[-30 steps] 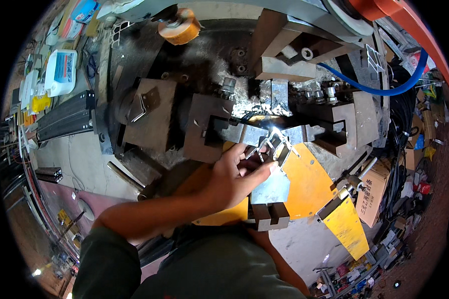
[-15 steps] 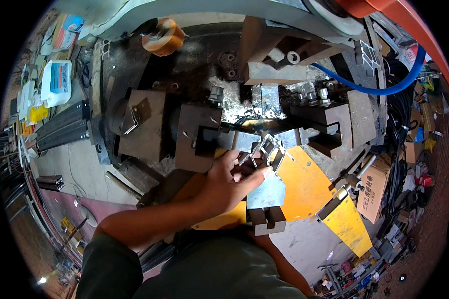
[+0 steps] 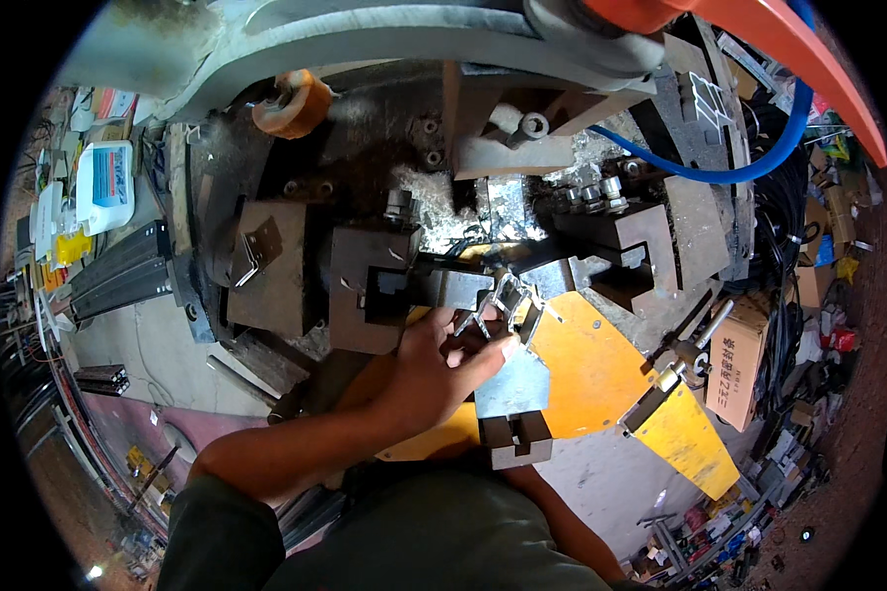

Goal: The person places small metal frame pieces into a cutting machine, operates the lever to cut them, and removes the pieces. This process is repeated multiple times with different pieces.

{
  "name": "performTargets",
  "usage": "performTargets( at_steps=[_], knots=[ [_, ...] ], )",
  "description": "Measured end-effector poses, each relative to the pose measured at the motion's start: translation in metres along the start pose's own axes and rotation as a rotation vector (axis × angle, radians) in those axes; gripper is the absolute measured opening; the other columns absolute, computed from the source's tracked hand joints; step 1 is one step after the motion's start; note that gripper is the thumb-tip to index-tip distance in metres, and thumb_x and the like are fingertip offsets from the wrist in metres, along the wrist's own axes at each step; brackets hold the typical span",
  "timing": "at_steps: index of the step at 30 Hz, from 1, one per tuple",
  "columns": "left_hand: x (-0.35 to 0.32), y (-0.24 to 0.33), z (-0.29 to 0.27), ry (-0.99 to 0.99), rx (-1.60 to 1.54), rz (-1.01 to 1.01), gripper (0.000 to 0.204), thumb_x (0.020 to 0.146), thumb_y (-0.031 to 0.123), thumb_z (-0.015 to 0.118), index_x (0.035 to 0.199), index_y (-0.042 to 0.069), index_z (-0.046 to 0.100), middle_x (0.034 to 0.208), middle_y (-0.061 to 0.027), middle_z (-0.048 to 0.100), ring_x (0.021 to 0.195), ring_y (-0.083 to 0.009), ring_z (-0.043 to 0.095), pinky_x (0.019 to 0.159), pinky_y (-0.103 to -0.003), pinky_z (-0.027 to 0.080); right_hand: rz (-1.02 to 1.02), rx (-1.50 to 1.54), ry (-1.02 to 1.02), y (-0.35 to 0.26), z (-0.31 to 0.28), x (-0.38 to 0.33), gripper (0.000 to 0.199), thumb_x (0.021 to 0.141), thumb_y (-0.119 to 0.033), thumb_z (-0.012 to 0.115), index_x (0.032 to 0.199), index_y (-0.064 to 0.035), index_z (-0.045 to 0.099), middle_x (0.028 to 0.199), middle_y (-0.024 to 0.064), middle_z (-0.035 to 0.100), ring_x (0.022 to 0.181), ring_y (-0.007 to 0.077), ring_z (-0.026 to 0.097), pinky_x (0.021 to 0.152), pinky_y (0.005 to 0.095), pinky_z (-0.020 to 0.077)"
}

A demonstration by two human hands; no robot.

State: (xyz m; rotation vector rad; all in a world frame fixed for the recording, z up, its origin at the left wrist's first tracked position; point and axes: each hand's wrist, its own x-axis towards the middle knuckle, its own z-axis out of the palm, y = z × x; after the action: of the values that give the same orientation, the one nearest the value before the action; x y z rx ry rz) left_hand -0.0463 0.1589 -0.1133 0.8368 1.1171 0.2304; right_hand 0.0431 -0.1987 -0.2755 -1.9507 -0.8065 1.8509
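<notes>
Landmark: the grey plate point(image 3: 512, 384); the metal piece point(image 3: 514, 300), short, hollow and open-ended, is at the plate's far end; the left hand point(image 3: 436, 369) reaches in from the plate's left; its grip is closed on the piece, thumb on the near side, fingers curled in at the left and partly hidden; the right hand is out of sight, only the right forearm point(image 3: 562, 527) showing nearer the body than the plate, so its grip cannot be told.

At the plate's far end, steel blocks point(image 3: 462, 289) stand left and right of the piece (contact cannot be made out from this angle); the yellow plate point(image 3: 596, 369) lies to its right, the slotted block point(image 3: 515, 440) at its near end.

Handling, as judged: the walls look thin, so even pressure should serve better than a hard squeeze; a square, level hold seems wise; fingertips are best on the grey plate's side, out of the gaps beside the steel blocks.
</notes>
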Motion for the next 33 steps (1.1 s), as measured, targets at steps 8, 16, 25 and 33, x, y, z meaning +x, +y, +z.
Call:
performTargets(
  at_steps=[8,16,25,33],
  knots=[
    [-0.004,0.013,-0.004,-0.015,0.146,-0.068,0.032,0.091,0.021,0.075,0.113,0.001,0.061,0.095,-0.0004,0.064,0.085,-0.0049,0.053,0.075,-0.025,0.044,-0.154,-0.388,0.326,-0.011,0.014,-0.006,0.039,0.085,-0.027,0.079,0.117,-0.0064,0.069,0.110,0.0105,0.073,0.106,0.0253,0.069,0.089,0.0395,0.0550],
    [0.001,-0.008,-0.008,-0.007,0.162,-0.099,0.038,0.093,0.012,0.072,0.127,0.003,0.058,0.124,-0.0083,0.066,0.116,-0.0164,0.062,0.098,-0.032,0.047,0.003,0.072,0.059,-0.010,0.004,-0.005,0.044,0.085,-0.017,0.080,0.125,-0.0041,0.064,0.119,0.0114,0.070,0.113,0.0240,0.066,0.096,0.0393,0.0526],
    [0.001,-0.015,-0.005,0.003,0.007,0.008,0.035,0.092,0.016,0.074,0.122,0.003,0.060,0.116,-0.0065,0.068,0.109,-0.0137,0.061,0.096,-0.033,0.048,0.073,0.189,0.049,-0.017,0.003,-0.004,0.039,0.084,-0.010,0.080,0.119,-0.0048,0.066,0.115,0.0078,0.071,0.111,0.0203,0.066,0.094,0.0379,0.0528],
    [0.002,-0.009,-0.006,-0.016,0.081,0.043,0.029,0.093,0.013,0.071,0.118,0.004,0.062,0.108,-0.0043,0.068,0.100,-0.0132,0.062,0.090,-0.031,0.049,0.120,0.206,0.063,-0.032,-0.004,-0.011,0.033,0.087,-0.011,0.079,0.117,-0.0049,0.068,0.112,0.0058,0.071,0.108,0.0186,0.066,0.093,0.0339,0.0517]
  ],
)
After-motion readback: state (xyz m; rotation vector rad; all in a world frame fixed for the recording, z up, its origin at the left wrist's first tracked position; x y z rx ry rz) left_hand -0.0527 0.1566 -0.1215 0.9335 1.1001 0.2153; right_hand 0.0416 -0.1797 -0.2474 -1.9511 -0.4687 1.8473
